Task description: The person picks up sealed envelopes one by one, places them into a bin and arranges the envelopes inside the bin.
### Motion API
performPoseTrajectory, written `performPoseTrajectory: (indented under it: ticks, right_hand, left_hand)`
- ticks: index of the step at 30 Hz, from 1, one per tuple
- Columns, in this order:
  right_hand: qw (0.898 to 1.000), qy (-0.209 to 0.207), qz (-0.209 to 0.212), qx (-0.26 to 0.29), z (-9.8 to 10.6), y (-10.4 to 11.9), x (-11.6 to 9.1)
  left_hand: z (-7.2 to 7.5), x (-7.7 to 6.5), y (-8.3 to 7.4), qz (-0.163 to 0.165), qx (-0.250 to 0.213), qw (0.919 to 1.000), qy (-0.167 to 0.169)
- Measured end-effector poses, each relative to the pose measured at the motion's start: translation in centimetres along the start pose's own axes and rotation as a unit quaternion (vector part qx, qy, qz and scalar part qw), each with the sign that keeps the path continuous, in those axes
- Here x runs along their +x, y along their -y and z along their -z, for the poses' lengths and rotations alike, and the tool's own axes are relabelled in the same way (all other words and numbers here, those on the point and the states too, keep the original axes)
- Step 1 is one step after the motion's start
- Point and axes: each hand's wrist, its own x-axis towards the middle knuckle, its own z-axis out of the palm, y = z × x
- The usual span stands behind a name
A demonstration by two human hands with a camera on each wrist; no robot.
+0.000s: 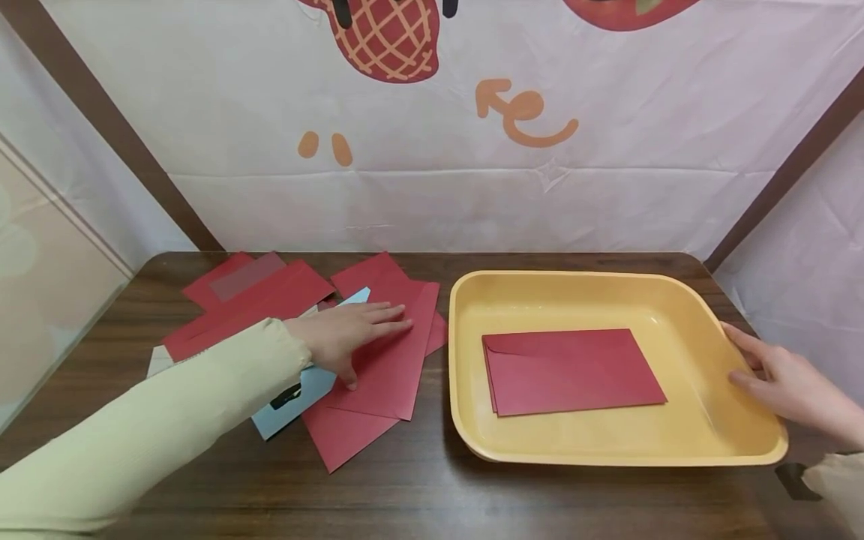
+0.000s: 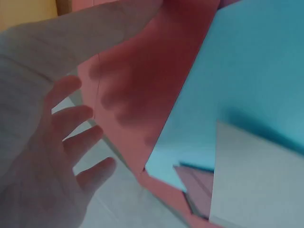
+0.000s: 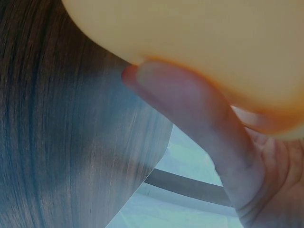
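Note:
My left hand (image 1: 347, 334), fingers spread, is over a red envelope (image 1: 398, 367) on the left-hand pile. Its shadow falls on the red paper (image 2: 137, 85) in the left wrist view; whether the fingertips touch is unclear. A light blue envelope (image 1: 313, 386) lies partly under the hand and sleeve. On the right, my right hand (image 1: 786, 379) grips the side rim of a yellow tray (image 1: 587, 450). The right wrist view has the thumb (image 3: 185, 95) against the tray's edge. Inside the tray lie red envelopes (image 1: 574, 371), stacked slightly askew.
More red envelopes (image 1: 250, 307) lie at the back left of the brown wooden table (image 1: 405, 502), one with a mauve strip (image 1: 247, 276). A whitish paper (image 1: 160, 361) pokes out beside the left sleeve. Behind the table hangs a printed cloth (image 1: 432, 202).

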Motion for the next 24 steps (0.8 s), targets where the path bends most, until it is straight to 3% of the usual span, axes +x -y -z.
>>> performPoseTrajectory:
  ticks: [4, 7, 15, 20, 24]
  right_hand:
    - [1.0, 0.001, -0.002, 0.003, -0.2, -0.3, 0.0]
    - [1.0, 0.006, -0.004, 0.0, -0.2, -0.3, 0.1]
    - [1.0, 0.012, -0.007, -0.008, -0.1, -0.3, 0.1]
    - [1.0, 0.002, 0.005, -0.012, -0.2, -0.5, 0.1]
    - [1.0, 0.002, 0.004, -0.009, -0.2, -0.5, 0.1]
  left_hand:
    - [-0.5, 0.3, -0.1, 0.024, -0.041, 0.9981, 0.04]
    - [-1.1, 0.1, -0.2, 0.031, -0.069, 0.9963, 0.04]
    - [-3.2, -0.6, -1.0, 0.013, -0.069, 0.9966, -0.042]
    - [-5.0, -0.8, -2.2, 0.046, -0.043, 0.9929, -0.101]
    - [-6.0, -0.9, -3.3, 0.079, -0.026, 0.9884, -0.127]
